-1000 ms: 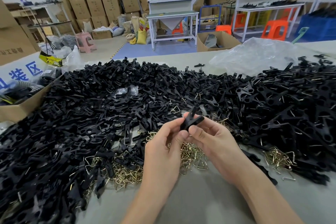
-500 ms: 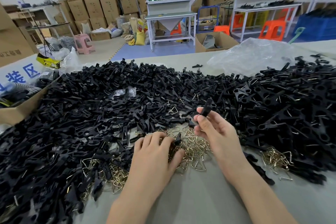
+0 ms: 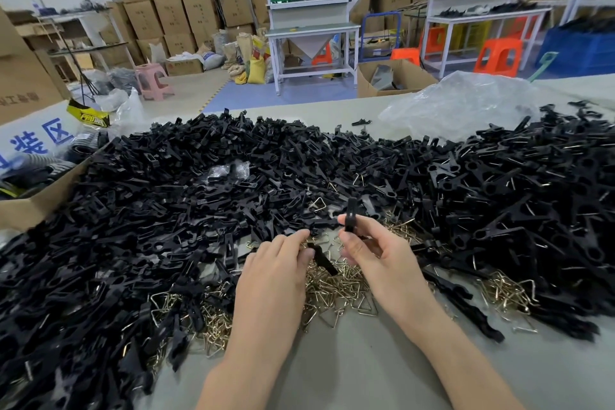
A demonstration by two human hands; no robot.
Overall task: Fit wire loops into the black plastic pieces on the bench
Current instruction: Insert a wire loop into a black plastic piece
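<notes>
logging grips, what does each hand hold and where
Right hand pinches an upright black piece by its lower end; left hand pinches a second black piece by one end.

Counter [image 3: 366,366] tally
One left hand [image 3: 276,273], one right hand [image 3: 379,256], one clear bag [image 3: 466,103]; black pieces [image 3: 186,196] and wire loops [image 3: 336,289] beyond counting.

Blue "装区" — on white sign [image 3: 40,138]
</notes>
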